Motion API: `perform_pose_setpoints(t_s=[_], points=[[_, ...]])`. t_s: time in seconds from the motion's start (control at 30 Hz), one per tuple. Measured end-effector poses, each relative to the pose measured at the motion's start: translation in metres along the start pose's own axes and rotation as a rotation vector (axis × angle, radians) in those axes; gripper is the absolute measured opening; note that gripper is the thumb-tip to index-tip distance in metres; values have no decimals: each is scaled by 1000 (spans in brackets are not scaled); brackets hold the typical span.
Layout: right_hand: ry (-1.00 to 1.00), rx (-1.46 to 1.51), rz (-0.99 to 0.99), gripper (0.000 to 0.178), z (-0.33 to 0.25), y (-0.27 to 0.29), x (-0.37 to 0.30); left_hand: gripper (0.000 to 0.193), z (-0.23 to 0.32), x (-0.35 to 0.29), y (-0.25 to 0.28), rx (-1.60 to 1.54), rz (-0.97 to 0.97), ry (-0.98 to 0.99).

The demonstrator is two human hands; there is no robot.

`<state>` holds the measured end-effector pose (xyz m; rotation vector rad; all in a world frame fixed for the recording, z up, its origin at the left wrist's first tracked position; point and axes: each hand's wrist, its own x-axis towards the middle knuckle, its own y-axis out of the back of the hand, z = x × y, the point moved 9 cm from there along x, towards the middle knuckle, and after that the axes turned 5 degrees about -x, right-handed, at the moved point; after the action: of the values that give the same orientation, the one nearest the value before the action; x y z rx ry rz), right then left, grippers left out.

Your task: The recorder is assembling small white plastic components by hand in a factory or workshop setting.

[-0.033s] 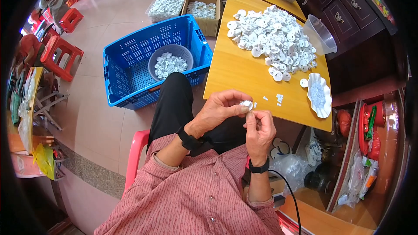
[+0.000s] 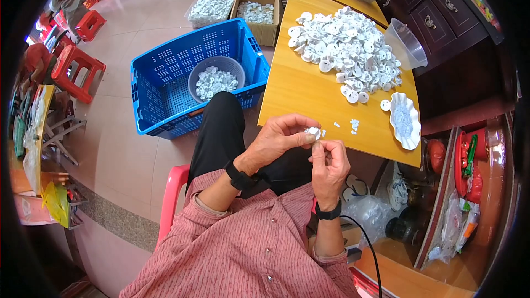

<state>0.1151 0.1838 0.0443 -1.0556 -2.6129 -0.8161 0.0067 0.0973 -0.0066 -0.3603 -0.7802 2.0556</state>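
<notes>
Just off the near edge of the wooden table, my left hand [image 2: 279, 137] pinches a small white round plastic piece [image 2: 313, 131] between thumb and fingers. My right hand [image 2: 329, 166] is closed close beneath it, thumb against forefinger, its tips touching the piece or nearly so. Whatever those right fingertips hold is too small to make out. On the table beside my hands lie several tiny white bits [image 2: 354, 125]. Farther back spreads a big heap of similar white round pieces [image 2: 348, 49]. A white scalloped dish [image 2: 411, 142] of small pale bluish bits sits at the right edge.
Left of the table [image 2: 274, 96] stands a blue plastic crate [image 2: 149, 113], holding a grey bowl [image 2: 193, 80] of white pieces. Behind it are a clear tub [image 2: 193, 21] and a cardboard box [image 2: 269, 32]. An empty clear container [image 2: 411, 49] leans beside the heap. Red stools [image 2: 83, 72] stand far left.
</notes>
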Motion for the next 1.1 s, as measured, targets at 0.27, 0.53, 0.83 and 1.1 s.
perform_pose_setpoints(t_s=[0.27,0.53,0.83,1.1], points=[[-156,203,48,8,8,4,-1,29,0,0,0,23,2,-3],[-35,29,45,5,-2,3,1,31,0,-1,0,35,5,-2],[-29,-4,21,3,0,-1,0,36,3,-1,1,42,24,-48],[-36,-16,12,3,5,-4,0,35,4,-1,0,124,40,-82]])
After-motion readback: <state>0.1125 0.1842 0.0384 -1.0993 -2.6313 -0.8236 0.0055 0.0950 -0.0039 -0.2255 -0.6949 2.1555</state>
